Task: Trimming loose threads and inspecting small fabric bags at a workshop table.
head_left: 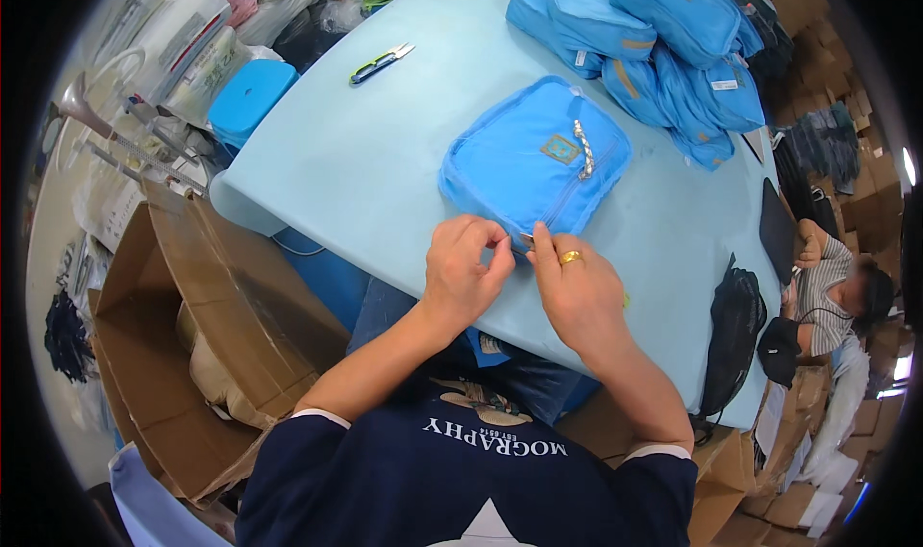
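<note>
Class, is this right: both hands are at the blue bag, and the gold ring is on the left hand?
No: the head view shows the gold ring on the right hand. It and the left hand are indeed at the blue bag.

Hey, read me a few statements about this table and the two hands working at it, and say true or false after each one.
1. The left hand and right hand are both at the near edge of a blue bag. True.
2. The gold ring is on the left hand. False: it is on the right hand.
3. The snips lie on the table, apart from both hands. True.
4. The pile of blue bags is at the table's near left. False: it is at the far right.
5. The cardboard box on the left is closed. False: it is open.
</note>
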`<action>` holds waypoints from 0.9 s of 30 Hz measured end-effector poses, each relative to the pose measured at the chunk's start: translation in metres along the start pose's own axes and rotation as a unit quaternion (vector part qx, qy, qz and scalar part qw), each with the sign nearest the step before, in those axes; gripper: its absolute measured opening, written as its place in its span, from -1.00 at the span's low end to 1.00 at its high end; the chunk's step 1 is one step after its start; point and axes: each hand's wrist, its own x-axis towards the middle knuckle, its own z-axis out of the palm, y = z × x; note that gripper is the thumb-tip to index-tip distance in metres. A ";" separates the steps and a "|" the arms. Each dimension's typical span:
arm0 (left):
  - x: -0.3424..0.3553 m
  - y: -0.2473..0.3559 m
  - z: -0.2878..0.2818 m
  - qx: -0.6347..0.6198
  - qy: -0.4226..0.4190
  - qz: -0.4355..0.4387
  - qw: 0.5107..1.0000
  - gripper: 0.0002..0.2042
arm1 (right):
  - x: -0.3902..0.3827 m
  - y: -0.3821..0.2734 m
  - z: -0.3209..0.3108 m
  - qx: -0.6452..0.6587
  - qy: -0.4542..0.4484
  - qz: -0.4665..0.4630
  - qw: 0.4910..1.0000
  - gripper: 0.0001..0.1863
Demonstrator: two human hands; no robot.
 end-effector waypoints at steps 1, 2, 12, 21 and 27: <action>-0.002 -0.004 -0.001 -0.046 -0.032 -0.016 0.998 -0.88 | 0.001 0.000 -0.001 -0.001 -0.001 -0.003 1.000 -0.67; -0.003 -0.006 -0.002 -0.091 -0.065 -0.031 0.993 -0.88 | 0.003 -0.001 -0.003 -0.008 -0.020 -0.002 1.000 -0.67; 0.002 -0.005 -0.005 -0.002 0.001 0.034 0.999 -0.85 | 0.012 -0.005 -0.008 -0.074 -0.073 -0.045 0.994 -0.68; 0.015 -0.015 -0.003 0.004 -0.019 0.115 0.993 -0.79 | 0.018 -0.007 -0.008 -0.100 -0.089 -0.060 0.989 -0.71; 0.012 -0.022 0.001 -0.038 -0.023 0.114 0.993 -0.85 | 0.019 -0.008 -0.005 -0.118 -0.058 -0.082 0.988 -0.70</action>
